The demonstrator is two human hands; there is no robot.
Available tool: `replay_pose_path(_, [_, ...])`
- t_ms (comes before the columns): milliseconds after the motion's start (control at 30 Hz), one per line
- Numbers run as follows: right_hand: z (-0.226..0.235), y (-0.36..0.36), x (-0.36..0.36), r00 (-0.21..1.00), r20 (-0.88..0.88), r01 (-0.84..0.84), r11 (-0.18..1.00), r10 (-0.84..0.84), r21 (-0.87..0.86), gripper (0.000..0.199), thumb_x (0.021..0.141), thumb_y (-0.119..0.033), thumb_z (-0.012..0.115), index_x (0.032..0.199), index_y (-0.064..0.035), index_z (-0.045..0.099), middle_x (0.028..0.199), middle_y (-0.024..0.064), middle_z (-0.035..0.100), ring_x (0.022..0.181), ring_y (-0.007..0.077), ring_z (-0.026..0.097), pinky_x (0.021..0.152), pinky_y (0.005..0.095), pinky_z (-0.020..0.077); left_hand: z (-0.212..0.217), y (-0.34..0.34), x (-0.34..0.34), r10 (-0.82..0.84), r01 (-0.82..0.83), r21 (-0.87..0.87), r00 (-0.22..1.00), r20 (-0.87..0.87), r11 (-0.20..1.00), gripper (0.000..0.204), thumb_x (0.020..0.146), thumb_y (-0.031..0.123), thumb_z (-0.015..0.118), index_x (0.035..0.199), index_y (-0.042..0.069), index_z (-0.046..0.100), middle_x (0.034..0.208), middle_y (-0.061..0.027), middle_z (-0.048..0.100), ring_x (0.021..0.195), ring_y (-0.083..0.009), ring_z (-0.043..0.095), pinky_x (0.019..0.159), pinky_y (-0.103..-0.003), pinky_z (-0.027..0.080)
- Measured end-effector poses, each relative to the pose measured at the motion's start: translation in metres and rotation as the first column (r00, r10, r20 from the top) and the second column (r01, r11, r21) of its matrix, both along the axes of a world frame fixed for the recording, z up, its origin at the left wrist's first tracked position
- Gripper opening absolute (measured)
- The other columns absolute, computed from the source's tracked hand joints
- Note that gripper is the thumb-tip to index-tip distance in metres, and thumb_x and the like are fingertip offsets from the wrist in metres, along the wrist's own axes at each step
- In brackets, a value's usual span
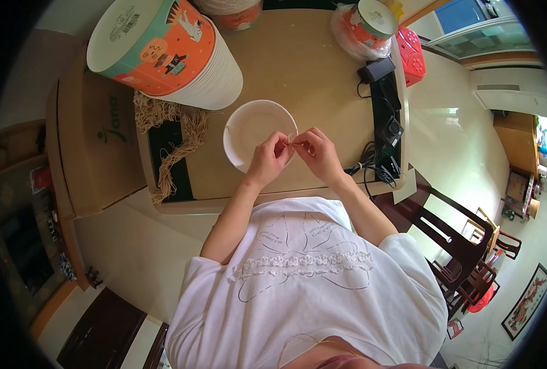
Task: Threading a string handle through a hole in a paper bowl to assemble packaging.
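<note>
A white paper bucket [249, 117] stands mouth up on the brown tabletop in front of me. My left hand [270, 161] and my right hand [320, 158] meet at the right side of its rim. Both are closed in a pinch, fingertips almost touching. Between them a short piece of thin, light string [292, 136] shows faintly, looped near the rim. Whether it passes through the bucket's wall I cannot tell. Left of the bucket lies a loose bundle of beige string [190, 136], partly hanging toward the table's near edge.
A tall nested stack of printed paper buckets [169, 58] lies tilted at the back left, beside a cardboard box [95, 135]. At the back right sits a plastic-wrapped bucket [365, 31] next to a red basket [411, 55]. Black adapters and cables [384, 123] run along the right edge.
</note>
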State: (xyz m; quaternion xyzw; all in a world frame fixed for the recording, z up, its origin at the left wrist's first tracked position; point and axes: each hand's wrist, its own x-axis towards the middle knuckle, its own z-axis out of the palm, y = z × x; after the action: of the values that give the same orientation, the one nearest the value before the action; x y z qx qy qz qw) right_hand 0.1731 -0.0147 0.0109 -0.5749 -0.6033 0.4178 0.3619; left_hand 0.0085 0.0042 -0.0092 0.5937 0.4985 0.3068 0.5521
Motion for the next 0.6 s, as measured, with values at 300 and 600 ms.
replay_pose_path(300, [-0.0004, 0.0016, -0.0018, 0.999, 0.01, -0.05, 0.999, 0.05, -0.003, 0.009, 0.082, -0.006, 0.067, 0.088, -0.0029, 0.062, 0.084, 0.0095, 0.057, 0.066, 0.0199, 0.057, 0.06, 0.0308, 0.0476, 0.0002, 0.0009, -0.0025, 0.029, -0.029, -0.003, 0.997, -0.078, 1.0, 0.008, 0.087, 0.005, 0.064, 0.092, 0.0, 0.063, 0.077, -0.0045, 0.066, 0.069, -0.0069, 0.059, 0.063, -0.023, 0.048])
replay_pose_path(600, [0.0009, 0.0043, -0.0019, 0.998, 0.002, -0.063, 0.998, 0.063, -0.021, 0.007, 0.083, -0.006, 0.066, 0.088, -0.0032, 0.062, 0.085, 0.0099, 0.057, 0.066, 0.0207, 0.057, 0.06, 0.0312, 0.0474, -0.0072, 0.0, -0.0089, 0.0, 0.0, -0.186, 1.0, 0.001, 0.983, 0.014, 0.087, 0.007, 0.065, 0.099, -0.002, 0.067, 0.085, -0.0013, 0.068, 0.074, -0.0064, 0.06, 0.067, -0.022, 0.049])
